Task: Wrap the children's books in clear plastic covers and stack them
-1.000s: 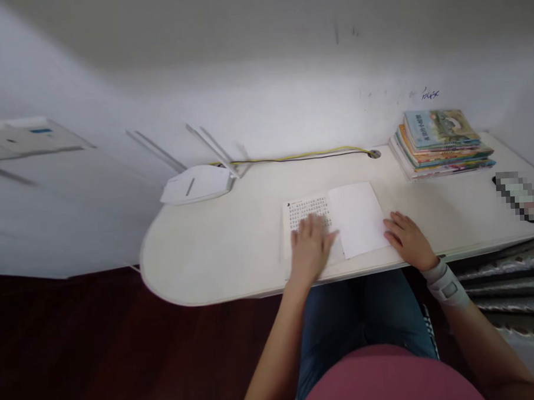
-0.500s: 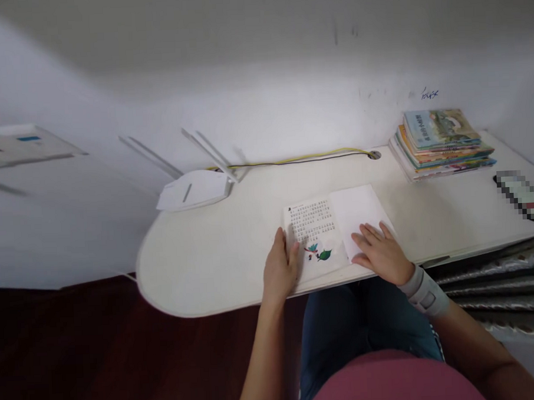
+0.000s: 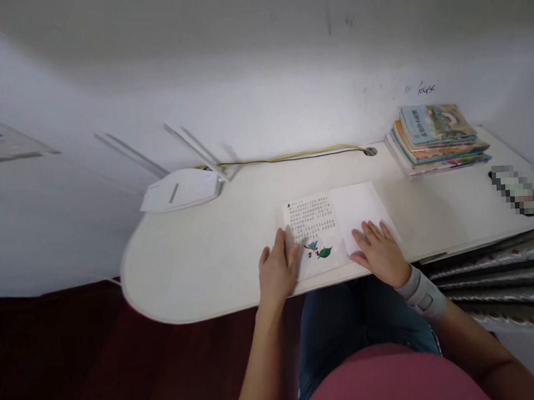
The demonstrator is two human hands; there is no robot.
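Observation:
A thin book point(image 3: 312, 218) lies spread on the white desk near its front edge. Its left page carries printed characters and a small coloured drawing with a green leaf; the right page point(image 3: 353, 205) is blank where it shows. My left hand point(image 3: 276, 273) rests at the book's left edge, the thumb over the page margin and the fingers apart along the outside. Flat on the lower part of the blank page lies my right hand point(image 3: 379, 251), fingers spread. A grey band circles that wrist.
On the desk point(image 3: 185, 268), a white router point(image 3: 180, 190) with antennas stands at the left. Yellow and black cables point(image 3: 292, 157) run along the wall to a round hole point(image 3: 370, 152). A pile of books point(image 3: 436, 139) and a phone point(image 3: 518, 189) are at the right.
A finger of my left hand has spread outward, away from the book. My right hand stays flat on the page. The camera view has shifted slightly.

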